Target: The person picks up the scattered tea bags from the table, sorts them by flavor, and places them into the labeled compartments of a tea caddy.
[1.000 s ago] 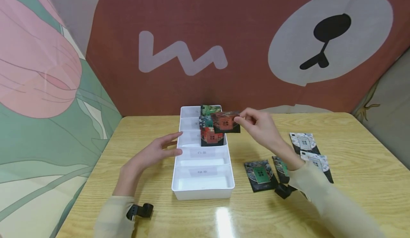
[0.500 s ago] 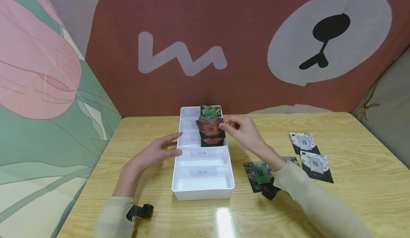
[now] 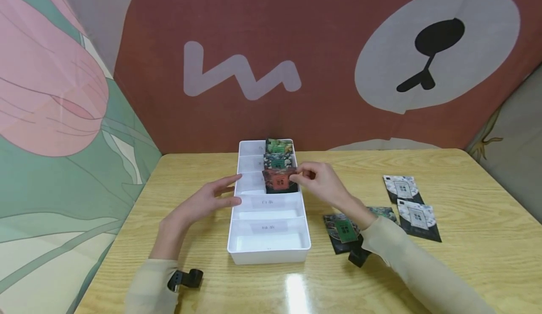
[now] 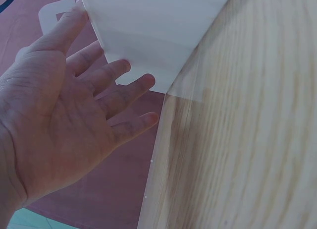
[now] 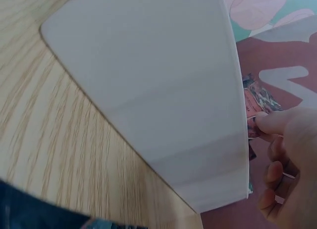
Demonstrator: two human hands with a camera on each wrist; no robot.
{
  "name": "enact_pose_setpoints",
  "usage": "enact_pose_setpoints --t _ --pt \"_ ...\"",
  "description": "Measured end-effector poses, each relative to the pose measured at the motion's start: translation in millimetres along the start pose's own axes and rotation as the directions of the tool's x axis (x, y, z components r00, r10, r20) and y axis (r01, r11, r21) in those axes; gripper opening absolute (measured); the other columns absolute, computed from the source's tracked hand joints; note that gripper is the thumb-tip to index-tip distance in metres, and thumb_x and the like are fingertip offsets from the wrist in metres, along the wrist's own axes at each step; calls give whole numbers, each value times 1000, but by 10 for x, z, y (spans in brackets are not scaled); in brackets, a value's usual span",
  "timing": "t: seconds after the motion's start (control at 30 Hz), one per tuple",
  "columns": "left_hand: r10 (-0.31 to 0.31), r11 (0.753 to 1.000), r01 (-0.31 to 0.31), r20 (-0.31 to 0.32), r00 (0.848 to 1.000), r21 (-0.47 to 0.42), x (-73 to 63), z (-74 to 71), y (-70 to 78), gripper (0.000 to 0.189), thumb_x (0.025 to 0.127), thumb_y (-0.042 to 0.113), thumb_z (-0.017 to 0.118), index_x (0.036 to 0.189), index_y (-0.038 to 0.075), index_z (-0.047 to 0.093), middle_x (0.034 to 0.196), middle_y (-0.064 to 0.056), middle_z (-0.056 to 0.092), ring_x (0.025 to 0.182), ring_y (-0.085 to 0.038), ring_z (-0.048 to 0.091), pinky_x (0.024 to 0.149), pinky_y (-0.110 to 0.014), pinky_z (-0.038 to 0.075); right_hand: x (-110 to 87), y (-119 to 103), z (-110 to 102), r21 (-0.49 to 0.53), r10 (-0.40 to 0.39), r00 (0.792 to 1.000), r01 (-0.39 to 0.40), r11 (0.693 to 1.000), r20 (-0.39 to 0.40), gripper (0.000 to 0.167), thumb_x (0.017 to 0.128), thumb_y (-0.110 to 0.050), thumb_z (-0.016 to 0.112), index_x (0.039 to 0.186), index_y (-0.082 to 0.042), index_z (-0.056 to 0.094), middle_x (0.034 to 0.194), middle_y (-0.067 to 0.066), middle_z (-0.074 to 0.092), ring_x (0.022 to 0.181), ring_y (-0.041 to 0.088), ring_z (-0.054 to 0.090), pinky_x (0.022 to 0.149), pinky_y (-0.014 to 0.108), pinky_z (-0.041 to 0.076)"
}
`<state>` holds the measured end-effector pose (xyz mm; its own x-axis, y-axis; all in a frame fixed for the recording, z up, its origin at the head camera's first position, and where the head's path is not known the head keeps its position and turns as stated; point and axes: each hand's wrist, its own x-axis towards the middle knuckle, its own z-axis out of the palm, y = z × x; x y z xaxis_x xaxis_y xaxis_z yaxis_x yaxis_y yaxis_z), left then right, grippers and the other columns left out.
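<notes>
A white divided box [image 3: 268, 257] stands on the table, with paper labels in its compartments. My right hand [image 3: 322, 181] pinches a red and black tea sachet [image 3: 277, 181] by its right edge, at the third compartment from the back, where it overlaps another red one. In the right wrist view, thumb and fingers hold the red sachet [image 5: 253, 107] just past the box's rim. A green sachet [image 3: 278, 146] and a teal-labelled sachet [image 3: 277, 162] lie in the two compartments behind. My left hand [image 3: 205, 196], fingers spread, has its fingertips at the box's left side.
Two white-topped sachets [image 3: 417, 217] lie on the table [image 3: 474, 201] at the right. A green-labelled sachet [image 3: 345, 231] and another beside it are partly covered by my right forearm. A printed cloth backdrop [image 3: 254, 116] rises behind the table.
My right hand has carried the red sachet left and then toward me, from over the box's right rim down to the third compartment. The left hand stays put.
</notes>
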<state>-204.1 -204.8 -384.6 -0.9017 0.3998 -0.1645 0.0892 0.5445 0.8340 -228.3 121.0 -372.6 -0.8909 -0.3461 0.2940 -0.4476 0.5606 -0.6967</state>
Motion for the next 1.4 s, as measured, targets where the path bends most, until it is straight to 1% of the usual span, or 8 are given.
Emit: enact_pose_setpoints --t 0.2,0.47,0.63,0.77,0.93,1.03,1.17,1.4 --pt "6 1000 -6 -1 1000 -6 -5 0 11 76 88 50 71 153 30 38 161 0 33 146 -33 36 117 -56 31 -24 63 -40 -3 23 1000 -23 1000 7 11 92 -26 73 88 -16 71 63 -2 51 55 14 41 55 26 35" --pt "8 1000 -8 2 1000 -7 -3 3 13 77 87 51 71 153 30 38 162 0 32 146 -33 36 117 -56 31 -50 119 -89 -14 34 999 -34 999 12 10 92 -25 73 97 -17 76 66 -2 56 58 14 47 56 26 40" --pt "7 1000 -7 1 1000 -7 1 6 16 76 88 50 71 153 31 38 161 1 33 146 -33 37 117 -55 32 -86 170 -151 -41 26 1000 -25 999 5 13 92 -24 72 99 -14 76 67 -2 57 58 15 48 57 27 42" --pt "3 1000 -3 0 1000 -11 -1 3 10 76 88 50 71 153 30 38 162 0 32 146 -33 36 117 -55 32 -110 191 -210 -52 29 1000 -28 998 13 15 93 -24 71 101 -13 76 69 -2 58 59 14 49 57 26 41" --pt "6 1000 -6 2 1000 -20 -8 2 19 76 89 48 72 153 29 38 162 0 32 146 -33 36 117 -55 32 -157 203 -290 -62 59 998 -58 996 16 9 93 -25 71 99 -19 75 69 -2 58 60 15 48 56 27 41" --pt "8 1000 -8 0 1000 -24 -12 1 20 75 89 46 72 153 29 38 161 0 32 146 -33 36 117 -55 32 -178 233 -337 -78 69 997 -68 995 15 9 93 -25 71 99 -20 75 69 -2 58 60 15 48 57 27 40" --pt "13 1000 -13 -2 1000 -24 -10 -1 8 75 89 46 72 153 29 38 161 0 32 146 -33 36 117 -55 33 -210 300 -416 -110 73 997 -72 991 6 11 93 -26 71 99 -17 75 70 -2 58 61 14 49 57 27 40" --pt "14 1000 -14 0 1000 -23 -4 0 -1 75 88 48 72 153 29 38 162 0 32 146 -33 36 117 -55 33 -315 470 -590 -152 106 994 -108 982 -22 13 95 -30 69 102 -20 74 70 -1 58 59 14 47 57 28 40"
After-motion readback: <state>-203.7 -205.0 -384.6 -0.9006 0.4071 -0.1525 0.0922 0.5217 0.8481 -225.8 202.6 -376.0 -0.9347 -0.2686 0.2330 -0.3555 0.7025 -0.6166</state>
